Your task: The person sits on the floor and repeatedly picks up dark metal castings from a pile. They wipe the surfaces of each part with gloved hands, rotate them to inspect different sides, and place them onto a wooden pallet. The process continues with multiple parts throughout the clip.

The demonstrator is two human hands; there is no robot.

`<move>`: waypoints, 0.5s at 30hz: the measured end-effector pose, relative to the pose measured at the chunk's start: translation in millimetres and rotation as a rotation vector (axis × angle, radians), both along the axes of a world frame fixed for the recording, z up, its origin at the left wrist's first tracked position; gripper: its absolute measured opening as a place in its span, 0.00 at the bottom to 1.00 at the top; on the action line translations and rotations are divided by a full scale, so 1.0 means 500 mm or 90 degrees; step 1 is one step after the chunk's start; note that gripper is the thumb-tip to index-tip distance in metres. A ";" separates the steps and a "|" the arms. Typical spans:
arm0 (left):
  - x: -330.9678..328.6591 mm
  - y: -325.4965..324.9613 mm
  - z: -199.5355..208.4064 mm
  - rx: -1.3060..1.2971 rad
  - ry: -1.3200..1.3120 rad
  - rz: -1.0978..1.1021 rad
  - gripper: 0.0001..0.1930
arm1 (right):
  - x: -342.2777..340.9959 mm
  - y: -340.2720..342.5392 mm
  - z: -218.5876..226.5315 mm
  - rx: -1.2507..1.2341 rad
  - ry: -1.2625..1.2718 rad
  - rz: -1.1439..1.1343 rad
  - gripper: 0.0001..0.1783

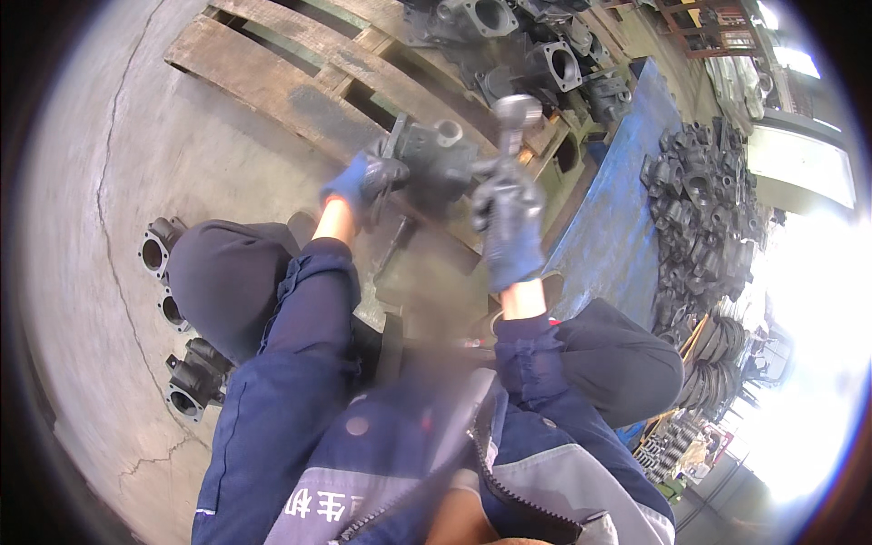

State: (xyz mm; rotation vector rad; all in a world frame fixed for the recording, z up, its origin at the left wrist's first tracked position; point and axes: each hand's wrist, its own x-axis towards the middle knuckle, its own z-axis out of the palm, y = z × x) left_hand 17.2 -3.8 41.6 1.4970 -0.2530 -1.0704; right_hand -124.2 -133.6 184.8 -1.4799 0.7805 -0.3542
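Observation:
My left hand (371,184), in a blue and black work glove, is closed on the left end of a dark grey flanged metal casting (434,162). The casting has a round port on its upper side and sits at the near edge of a wooden pallet. In a matching glove, my right hand (509,216) grips the handle of a hammer. The metal hammer head (518,111) is raised above that hand, just right of the casting, and is a little blurred. Below my left hand is a thin dark bar (394,247); its kind is unclear.
More castings (545,59) are piled on the wooden pallet (263,86) ahead. A blue metal plate (604,209) slopes along the right, with a large heap of dark castings (704,195) beyond. Several castings (188,377) stand on the cracked concrete floor (136,300) by my left knee.

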 end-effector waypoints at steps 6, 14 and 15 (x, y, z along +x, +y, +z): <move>-0.003 -0.001 0.000 0.012 -0.007 0.005 0.22 | 0.086 -0.081 0.114 -0.046 -0.136 -0.080 0.18; -0.001 -0.006 0.000 0.013 -0.018 0.017 0.23 | 0.177 -0.082 0.022 0.006 -0.274 -0.086 0.24; 0.003 -0.008 -0.001 0.017 -0.019 0.018 0.23 | 0.185 -0.070 -0.001 0.004 -0.337 -0.041 0.24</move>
